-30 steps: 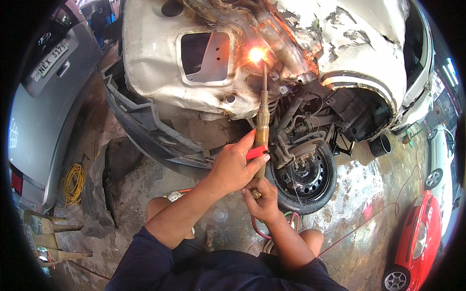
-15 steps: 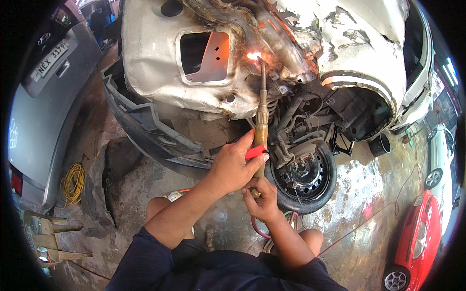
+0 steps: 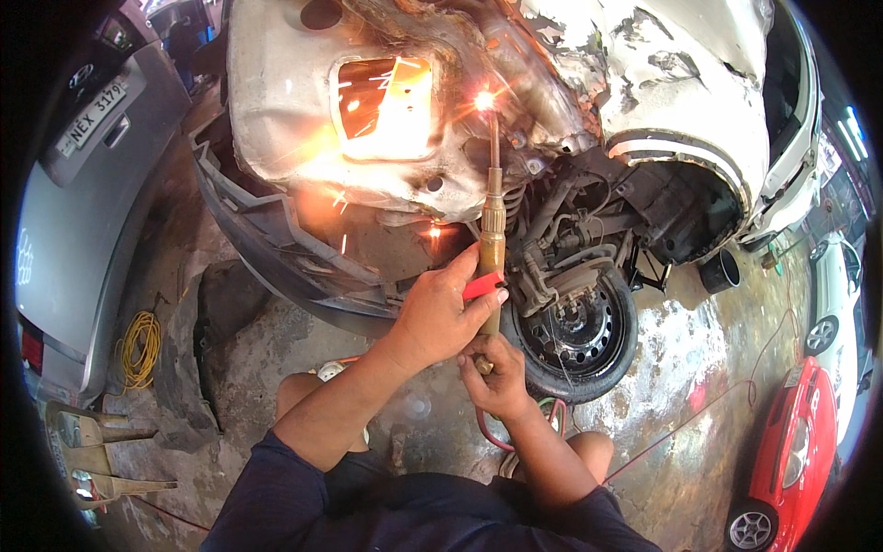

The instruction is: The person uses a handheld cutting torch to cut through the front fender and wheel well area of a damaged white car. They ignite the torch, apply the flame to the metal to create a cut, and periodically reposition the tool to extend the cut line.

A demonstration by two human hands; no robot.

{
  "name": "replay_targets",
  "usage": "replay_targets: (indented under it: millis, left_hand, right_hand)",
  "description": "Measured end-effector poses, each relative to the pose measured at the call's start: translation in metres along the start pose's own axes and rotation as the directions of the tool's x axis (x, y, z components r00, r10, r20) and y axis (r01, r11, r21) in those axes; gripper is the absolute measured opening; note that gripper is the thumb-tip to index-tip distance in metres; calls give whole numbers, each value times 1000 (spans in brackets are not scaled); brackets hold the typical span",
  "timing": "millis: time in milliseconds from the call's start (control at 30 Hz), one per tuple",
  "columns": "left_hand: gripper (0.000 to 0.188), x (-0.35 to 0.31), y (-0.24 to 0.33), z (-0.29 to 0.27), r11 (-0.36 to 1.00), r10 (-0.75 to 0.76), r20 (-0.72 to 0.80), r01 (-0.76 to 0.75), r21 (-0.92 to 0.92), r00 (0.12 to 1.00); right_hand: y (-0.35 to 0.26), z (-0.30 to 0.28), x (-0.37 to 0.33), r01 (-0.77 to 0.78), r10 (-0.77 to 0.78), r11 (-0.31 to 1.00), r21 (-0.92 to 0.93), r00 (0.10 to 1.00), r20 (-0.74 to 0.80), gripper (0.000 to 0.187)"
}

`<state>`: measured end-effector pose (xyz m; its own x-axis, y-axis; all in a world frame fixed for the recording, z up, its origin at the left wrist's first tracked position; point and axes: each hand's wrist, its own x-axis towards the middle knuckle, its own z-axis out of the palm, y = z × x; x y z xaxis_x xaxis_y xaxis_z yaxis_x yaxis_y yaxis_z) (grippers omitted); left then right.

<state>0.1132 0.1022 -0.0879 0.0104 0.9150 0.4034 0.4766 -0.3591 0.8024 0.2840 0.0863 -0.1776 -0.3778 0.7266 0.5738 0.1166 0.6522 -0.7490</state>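
A brass gas torch [image 3: 494, 221] points away from me, its thin tip at the charred metal of a damaged white car body [image 3: 285, 106]. Bright light glows at the tip, and orange sparks fly behind a square opening in the panel. My left hand [image 3: 428, 317] is closed round the torch's middle, with a red object [image 3: 483, 286], perhaps a lighter, between thumb and fingers. Closed at the torch's rear end, by a brass valve knob [image 3: 483, 364], is my right hand [image 3: 501, 382]. Red and green hoses [image 3: 485, 429] show below it.
A loose wheel [image 3: 575, 331] lies under the exposed suspension. The dark bumper [image 3: 303, 285] hangs along the car's front. A silver vehicle [image 3: 87, 221] stands left, near a coiled yellow cord [image 3: 140, 350]. At right are a black bucket [image 3: 720, 272] and a red car [image 3: 791, 446].
The flame spot has become a small bright point, slightly farther away. Sparks and strong orange light now fill the square opening and spill below the panel. Both hands keep nearly the same place.
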Motion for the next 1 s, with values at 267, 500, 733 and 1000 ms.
replay_targets:
  millis: [267, 500, 733, 1000]
  left_hand:
    - [65, -1, -1, 2, 998, 13, -15, -12, 58, 1000]
    - [65, -2, -2, 2, 998, -39, 14, 39, 52, 999]
    - [65, -1, -3, 3, 999, 2, 0, -2, 46, 1000]
    - [66, 0, 1, 2, 997, -35, 20, 33, 64, 999]
  right_hand:
    - [1, -2, -4, -36, 36, 999, 3, 998, 42, 16]
    - [1, -2, -6, -57, 56, 998, 13, 997, 45, 15]
    - [0, -2, -6, -46, 46, 999, -4, 998, 38, 16]
    - [0, -2, -5, -45, 45, 999, 0, 998, 33, 16]
